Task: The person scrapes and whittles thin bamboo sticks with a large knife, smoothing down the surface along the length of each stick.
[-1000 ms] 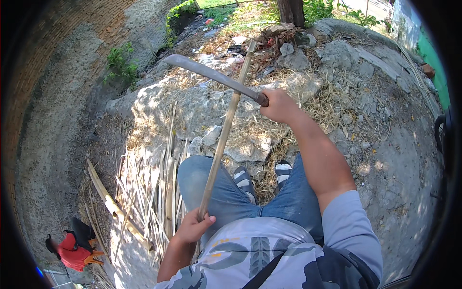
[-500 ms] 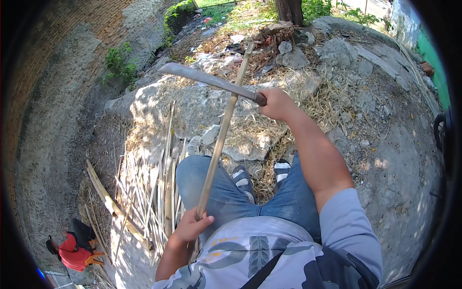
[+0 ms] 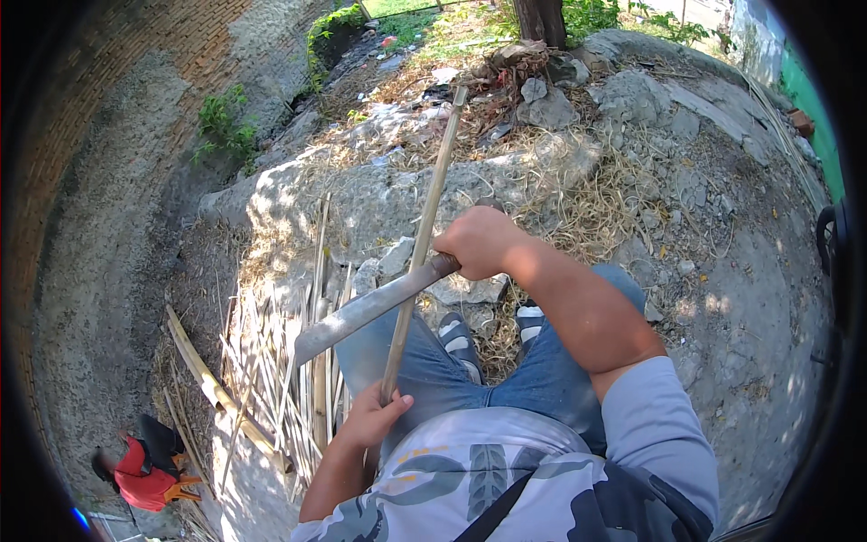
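Working a long knife (image 3: 366, 312) along a bamboo strip (image 3: 435, 185)

The right hand (image 3: 481, 242) clenches the knife's handle (image 3: 444, 264); the left hand (image 3: 370, 417) grips the near end of the strip, which slants up and away. The step appears to be a shaving stroke toward the person; the next move calls for a steady near end and an edge kept off the left knee (image 3: 361, 357). Compared with half a second earlier, the knife crosses the strip lower, its tip swung down toward that knee.

Head-worn fisheye view, facing down and forward; left hand (image 3: 370, 420) and right hand (image 3: 483, 242) near, tree trunk (image 3: 541, 22) farther.
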A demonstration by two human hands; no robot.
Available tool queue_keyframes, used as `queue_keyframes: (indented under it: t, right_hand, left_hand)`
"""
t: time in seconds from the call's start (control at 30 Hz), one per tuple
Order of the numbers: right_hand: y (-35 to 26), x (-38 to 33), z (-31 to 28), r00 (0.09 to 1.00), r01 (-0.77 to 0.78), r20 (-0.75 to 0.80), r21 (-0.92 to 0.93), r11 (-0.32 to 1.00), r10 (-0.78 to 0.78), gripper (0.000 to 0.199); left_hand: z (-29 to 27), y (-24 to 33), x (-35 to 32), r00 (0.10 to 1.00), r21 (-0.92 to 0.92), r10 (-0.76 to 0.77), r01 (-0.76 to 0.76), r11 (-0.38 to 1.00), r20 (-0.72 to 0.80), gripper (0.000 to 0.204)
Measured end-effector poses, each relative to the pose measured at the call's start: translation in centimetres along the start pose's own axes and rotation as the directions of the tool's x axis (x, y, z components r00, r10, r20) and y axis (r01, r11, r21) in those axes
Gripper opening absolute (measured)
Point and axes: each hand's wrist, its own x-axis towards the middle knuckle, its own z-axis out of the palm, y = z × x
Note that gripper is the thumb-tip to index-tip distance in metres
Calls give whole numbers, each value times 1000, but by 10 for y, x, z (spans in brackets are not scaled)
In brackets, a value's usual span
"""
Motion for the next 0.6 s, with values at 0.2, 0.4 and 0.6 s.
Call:
queue_keyframes:
  t: [0.2, 0.4, 0.6]
  right_hand:
    - [31, -8, -1, 981, -126, -135, 106, 986, 140, 18]
    - [63, -14, 6, 889, -325, -236, 281, 903, 393, 19]
    - [50, -15, 1, 925, -244, -252, 179, 953, 284, 16]
  left_hand:
    - [-2, 3, -7, 999, 10, 5, -6, 1000, 43, 27]
    - [0, 6, -7, 998, -24, -7, 8, 1000, 59, 26]
    - [4, 4, -3, 997, 18, 35, -36, 999, 65, 26]
